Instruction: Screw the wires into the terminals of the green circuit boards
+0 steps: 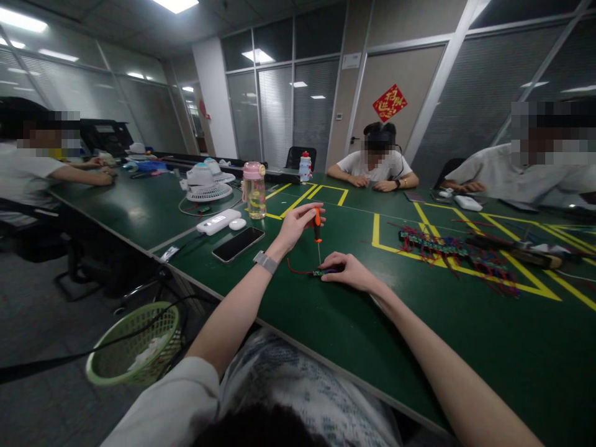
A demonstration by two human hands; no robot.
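Note:
My left hand (300, 222) is closed around the handle of an orange and black screwdriver (317, 231). The screwdriver stands nearly upright, its thin shaft pointing down at a small green circuit board (318, 273) on the table. Whether the tip sits in a screw is too small to tell. Fingers of my right hand (347, 272) pinch the board from its right side and cover part of it. A thin red wire (298, 269) curls out leftward from the board, and dark wires show under my right hand.
Left of my hands lie a black phone (238, 244), a white power strip (218, 221) and a pink-lidded bottle (254, 191). White fans (208, 185) stand beyond. Several wired boards (447, 248) lie on the right amid yellow tape. Below is a green basket (100, 372). Other people sit around the table.

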